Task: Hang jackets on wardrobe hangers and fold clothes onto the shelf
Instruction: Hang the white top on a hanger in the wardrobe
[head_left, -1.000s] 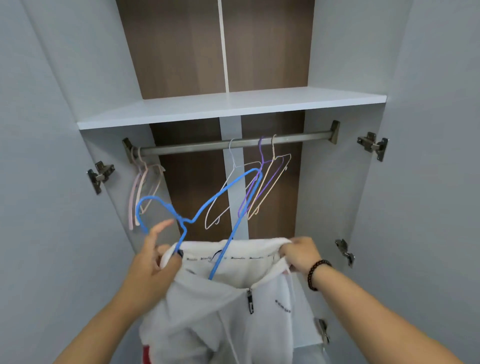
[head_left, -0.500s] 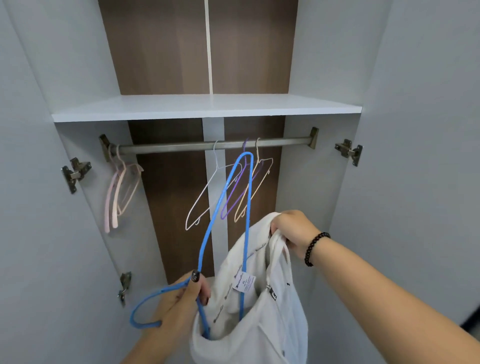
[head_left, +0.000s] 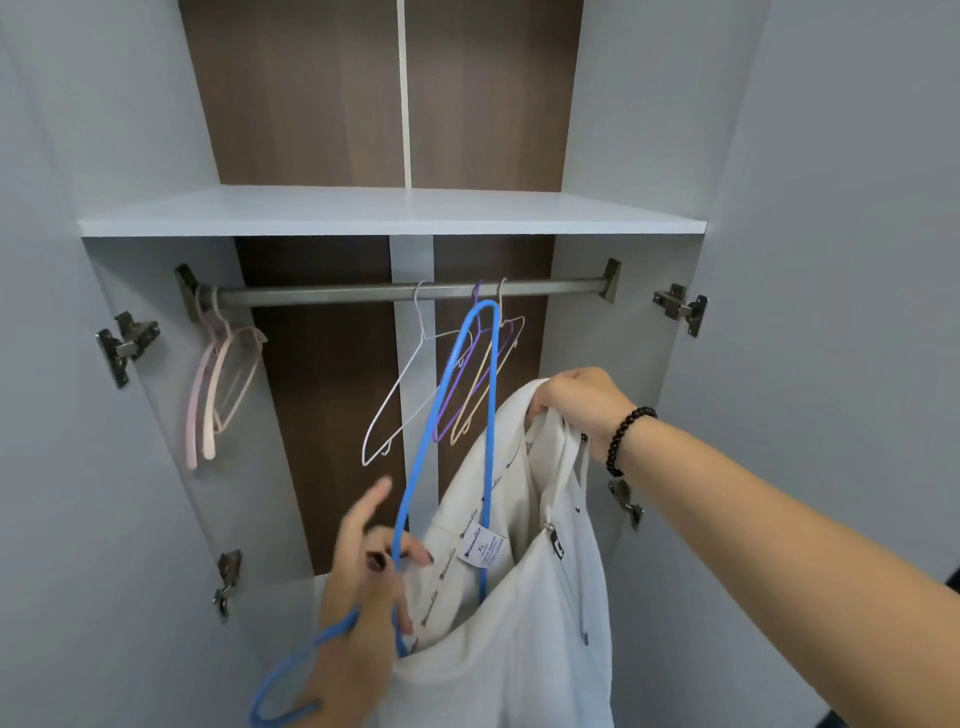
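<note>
Open wardrobe, smooth white shelf (head_left: 395, 213), metal rail (head_left: 332, 293), left grip (head_left: 358, 587) pinching thin blue hanger (head_left: 447, 415), right grip (head_left: 582, 400) clutching soft white jacket (head_left: 519, 623) collar.

I'm looking into the wardrobe: the shelf (head_left: 395, 213) runs across the top, and the rail (head_left: 405, 291) sits just beneath it, spanning wall to wall. At the rail's left end two hangers (head_left: 215, 395) hang together against the side wall. Right of the rail's middle, three more hangers (head_left: 457, 384) hang close together. In front of those, the held hanger (head_left: 457, 415) stands on end, its lower part inside the jacket (head_left: 519, 597). My left hand (head_left: 363, 587) is at its lower left; my right hand (head_left: 576, 405) is above, at the jacket's top edge.
</note>
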